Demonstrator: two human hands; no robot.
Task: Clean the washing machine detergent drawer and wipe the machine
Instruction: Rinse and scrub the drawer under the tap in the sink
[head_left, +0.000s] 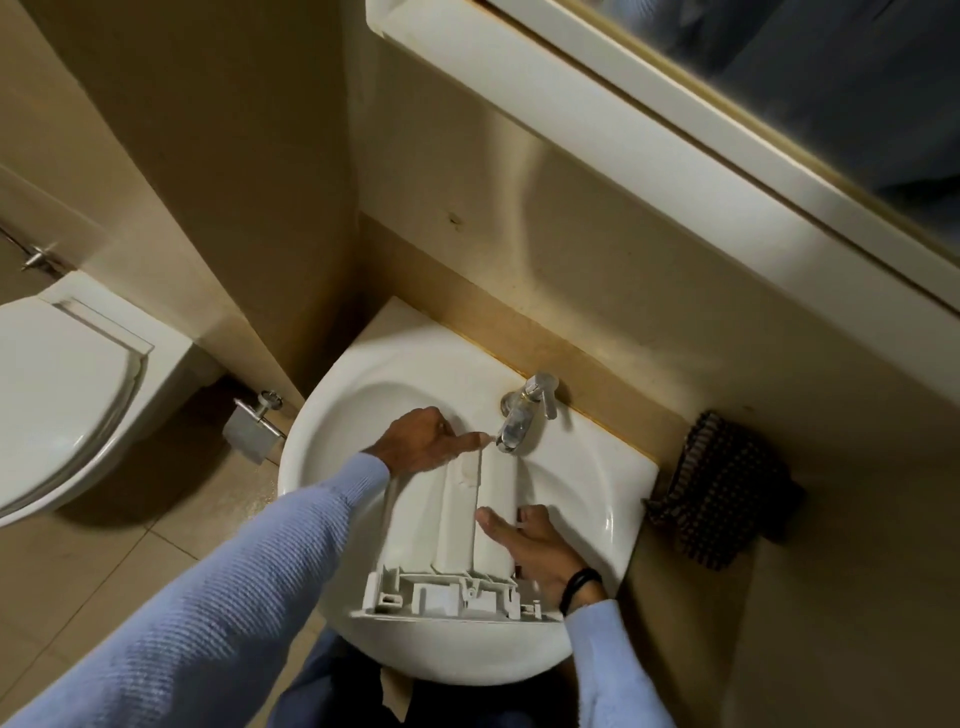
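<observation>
The white detergent drawer (457, 525) lies lengthwise in the white basin (358, 405), its front panel toward me at the basin's near rim. My left hand (423, 439) grips the drawer's far end, one finger stretched toward the spout of the chrome tap (522, 415). My right hand (535, 545) holds the drawer's right wall, thumb lying inside a compartment and fingers curled round the outside. I cannot tell whether water is running.
A dark checked cloth (727, 499) hangs on the wall right of the basin. A toilet (57, 400) with its lid down stands at the left, a toilet-roll holder (254, 423) between them. A mirror cabinet (675, 130) overhangs above.
</observation>
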